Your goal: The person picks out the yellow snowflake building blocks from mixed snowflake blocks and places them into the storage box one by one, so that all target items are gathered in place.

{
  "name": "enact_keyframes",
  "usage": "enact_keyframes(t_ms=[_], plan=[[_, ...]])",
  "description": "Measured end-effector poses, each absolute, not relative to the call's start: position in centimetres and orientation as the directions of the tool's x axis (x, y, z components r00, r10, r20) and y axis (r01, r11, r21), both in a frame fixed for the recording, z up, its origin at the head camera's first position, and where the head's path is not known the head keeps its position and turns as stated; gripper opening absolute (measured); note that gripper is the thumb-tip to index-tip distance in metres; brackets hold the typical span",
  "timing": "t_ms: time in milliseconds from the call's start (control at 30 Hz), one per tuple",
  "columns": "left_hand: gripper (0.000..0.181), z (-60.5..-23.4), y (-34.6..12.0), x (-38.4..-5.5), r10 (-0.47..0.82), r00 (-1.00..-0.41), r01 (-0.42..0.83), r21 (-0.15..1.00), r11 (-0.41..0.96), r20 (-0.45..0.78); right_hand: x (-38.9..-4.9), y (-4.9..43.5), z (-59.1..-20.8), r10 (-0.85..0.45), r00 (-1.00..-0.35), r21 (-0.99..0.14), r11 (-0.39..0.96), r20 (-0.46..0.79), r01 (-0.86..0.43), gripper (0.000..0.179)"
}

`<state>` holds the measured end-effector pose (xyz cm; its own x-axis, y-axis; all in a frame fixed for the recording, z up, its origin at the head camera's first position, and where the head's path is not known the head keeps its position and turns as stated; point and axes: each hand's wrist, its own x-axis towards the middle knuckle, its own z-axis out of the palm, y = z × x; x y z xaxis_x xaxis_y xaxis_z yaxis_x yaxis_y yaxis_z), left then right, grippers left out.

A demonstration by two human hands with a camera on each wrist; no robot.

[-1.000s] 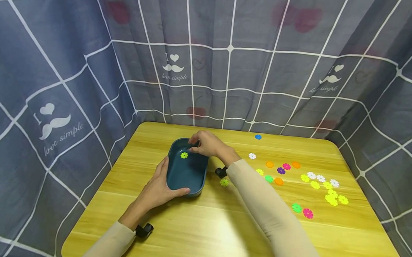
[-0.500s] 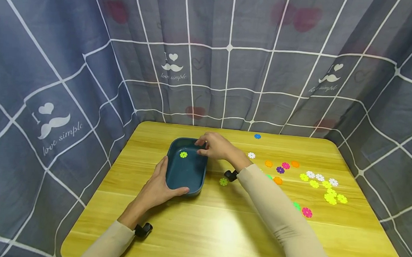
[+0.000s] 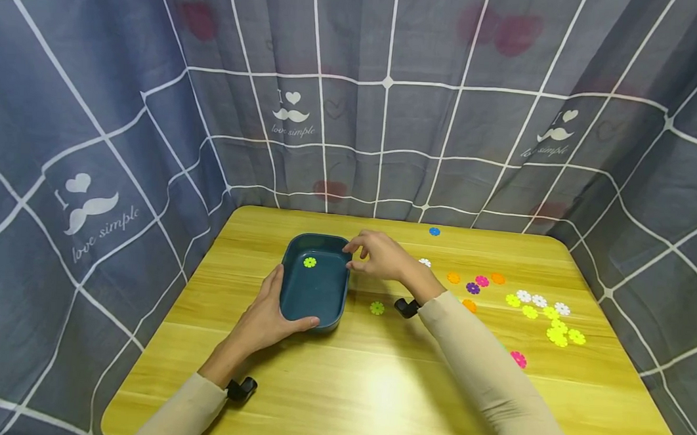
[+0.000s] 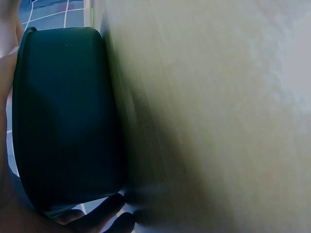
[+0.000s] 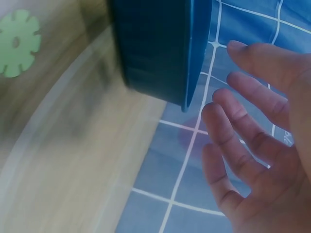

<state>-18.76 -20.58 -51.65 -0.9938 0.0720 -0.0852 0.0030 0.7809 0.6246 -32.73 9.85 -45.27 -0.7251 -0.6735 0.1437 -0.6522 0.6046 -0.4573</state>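
Observation:
A dark teal plastic bin point(image 3: 315, 298) stands on the wooden table, with one yellow-green flower-shaped disc point(image 3: 310, 263) inside it. My left hand point(image 3: 263, 321) holds the bin at its near left corner, thumb along the near rim and fingers against the left side; the left wrist view has fingertips curling beneath the bin's wall point(image 4: 68, 111). Just past the bin's right rim, my right hand point(image 3: 380, 256) hovers with loosely bent fingers. Nothing is between those fingers point(image 5: 226, 128) in the right wrist view. Another yellow-green flower disc point(image 3: 376, 308) lies right of the bin.
Several flower discs lie scattered on the table point(image 3: 339, 388) to the right, among them yellow ones point(image 3: 557, 337), a purple one point(image 3: 473, 288) and a pink one point(image 3: 518, 359). A blue disc point(image 3: 434, 232) lies near the back edge. A grey checked curtain point(image 3: 354, 113) surrounds the table.
My right hand has moved right, from above the inside of the bin to beyond its right rim. My left hand and the bin have stayed in place.

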Motion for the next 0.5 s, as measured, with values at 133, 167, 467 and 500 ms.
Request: enact_keyframes(t_ms=[133, 167, 467, 500], plan=[[0.16, -51.7, -20.7, -18.8, 0.071, -0.993, -0.004, 0.625, 0.781, -0.095, -32.4, 10.5, -45.7, -0.671, -0.726, -0.45, 0.606, 0.155, -0.656, 0.034], [0.16, -51.7, -20.7, -18.8, 0.071, -0.993, -0.005, 0.625, 0.78, -0.096, -32.4, 10.7, -45.9, -0.669, -0.727, -0.45, 0.607, 0.155, -0.655, 0.035], [0.16, -51.8, -20.8, -18.8, 0.078, -0.993, 0.008, 0.626, 0.78, -0.085, -31.5, 12.6, -47.0, -0.666, -0.73, -0.45, 0.611, 0.152, -0.651, 0.036], [0.16, -51.8, -20.8, -18.8, 0.078, -0.994, 0.009, 0.624, 0.781, -0.083, -31.4, 12.8, -47.2, -0.665, -0.731, -0.454, 0.611, 0.151, -0.649, 0.036]])
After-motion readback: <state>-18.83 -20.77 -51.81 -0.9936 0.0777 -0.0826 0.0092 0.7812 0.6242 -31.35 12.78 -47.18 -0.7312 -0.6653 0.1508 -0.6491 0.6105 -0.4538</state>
